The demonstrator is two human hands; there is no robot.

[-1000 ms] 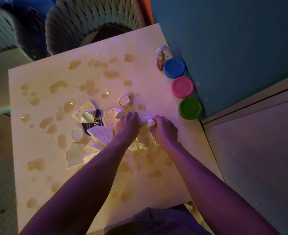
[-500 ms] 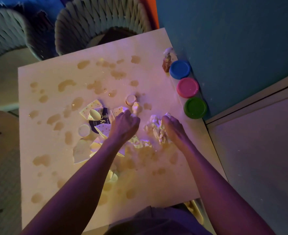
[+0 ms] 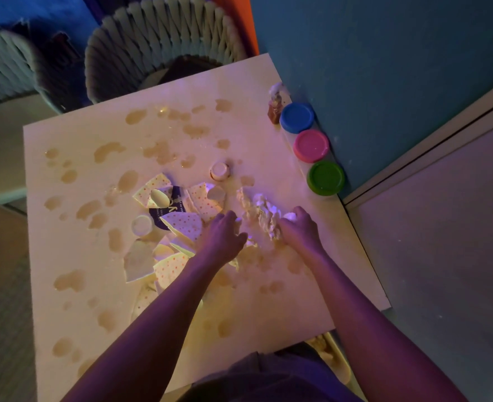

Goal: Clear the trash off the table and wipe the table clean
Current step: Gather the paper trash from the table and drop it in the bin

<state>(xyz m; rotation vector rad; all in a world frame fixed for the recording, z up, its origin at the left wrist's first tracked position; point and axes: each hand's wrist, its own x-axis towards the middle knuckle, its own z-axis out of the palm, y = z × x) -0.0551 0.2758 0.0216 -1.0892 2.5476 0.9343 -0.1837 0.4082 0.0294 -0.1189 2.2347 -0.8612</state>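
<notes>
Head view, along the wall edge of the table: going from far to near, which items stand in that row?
Small brown bottle → blue lid → pink lid → green lid. Nearer than those, the right hand holds a crumpled white wad.

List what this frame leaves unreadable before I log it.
- Print on the dark blue wrapper: too small, partly covered by dotted paper scraps.
- Scraps under the left forearm: hidden.
- What the right hand grips beyond the crumpled tissue: fingers cover it.
- Left hand fingertips: dim, blurred.
- Wicker chair: cropped at top edge.
</notes>
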